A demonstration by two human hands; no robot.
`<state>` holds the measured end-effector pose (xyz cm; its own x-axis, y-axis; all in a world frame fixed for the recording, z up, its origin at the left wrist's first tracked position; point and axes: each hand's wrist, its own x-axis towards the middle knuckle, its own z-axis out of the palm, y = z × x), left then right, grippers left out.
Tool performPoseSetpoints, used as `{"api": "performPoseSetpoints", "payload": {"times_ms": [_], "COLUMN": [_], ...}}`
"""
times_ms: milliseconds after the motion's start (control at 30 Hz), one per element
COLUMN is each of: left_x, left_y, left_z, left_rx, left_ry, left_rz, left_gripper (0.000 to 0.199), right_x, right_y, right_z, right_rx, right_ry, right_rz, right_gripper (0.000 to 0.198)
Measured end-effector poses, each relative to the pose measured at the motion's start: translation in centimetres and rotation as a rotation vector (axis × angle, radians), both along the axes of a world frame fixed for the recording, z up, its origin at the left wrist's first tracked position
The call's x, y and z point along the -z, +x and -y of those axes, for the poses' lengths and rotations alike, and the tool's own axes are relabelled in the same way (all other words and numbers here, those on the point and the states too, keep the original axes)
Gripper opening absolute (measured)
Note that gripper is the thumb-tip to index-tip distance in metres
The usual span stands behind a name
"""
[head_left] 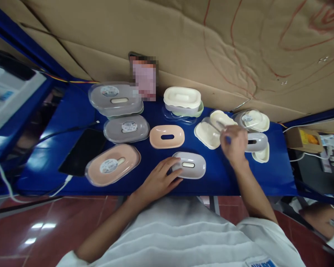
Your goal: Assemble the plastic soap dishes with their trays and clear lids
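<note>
My left hand (164, 173) grips the left end of a small grey oval dish (196, 170), which lies on the blue table with a cream strip in its central slot. To the right, my right hand (235, 144) is closed, fingers pinched on a clear plastic cover (216, 123); motion blurs its edges. Beneath and beside the cover are cream wavy-edged trays (207, 135). Between the hands and the wall, a peach oval dish (167, 143) with an open slot rests alone. Right of my right hand lies another grey slotted dish (259, 142), overlapping a cream tray (263, 155).
Labelled, covered oval boxes, grey (126, 129) and peach (111, 167), line the left side. A black tablet (83, 152) and cables lie beyond them. Cream-topped containers (182, 97) are stacked at the back, before a cardboard wall (180, 40). Another person's arm (320, 218) shows at lower right.
</note>
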<state>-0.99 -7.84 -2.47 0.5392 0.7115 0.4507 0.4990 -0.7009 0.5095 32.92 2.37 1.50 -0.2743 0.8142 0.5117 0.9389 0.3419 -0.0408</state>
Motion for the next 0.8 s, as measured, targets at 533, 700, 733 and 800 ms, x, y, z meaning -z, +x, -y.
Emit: {"api": "performPoseSetpoints", "payload": {"times_ms": [533,700,733,800], "left_x": [0.8,0.9,0.9,0.9], "left_y": [-0.2,-0.1,-0.1,-0.1], "left_z": [-0.5,-0.7,-0.7,-0.8], "left_rx": [0.015,0.023,0.022,0.013], "left_ry": [-0.364,-0.334,-0.333,-0.335], "left_rz": [0.083,0.079,0.083,0.09], "left_gripper": [0.109,0.101,0.101,0.104], "right_x": [2.2,2.5,2.3,2.0], "right_y": [-5.9,-5.1,-5.1,-5.2], "right_z": [10.7,10.4,10.2,9.9], "right_rx": [-0.565,-0.638,-0.645,-0.655], "right_ry": [-0.38,-0.369,-0.387,-0.413], "right_rz": [-0.015,0.027,0.029,0.028], "right_gripper": [0.055,0.058,0.059,0.06]}}
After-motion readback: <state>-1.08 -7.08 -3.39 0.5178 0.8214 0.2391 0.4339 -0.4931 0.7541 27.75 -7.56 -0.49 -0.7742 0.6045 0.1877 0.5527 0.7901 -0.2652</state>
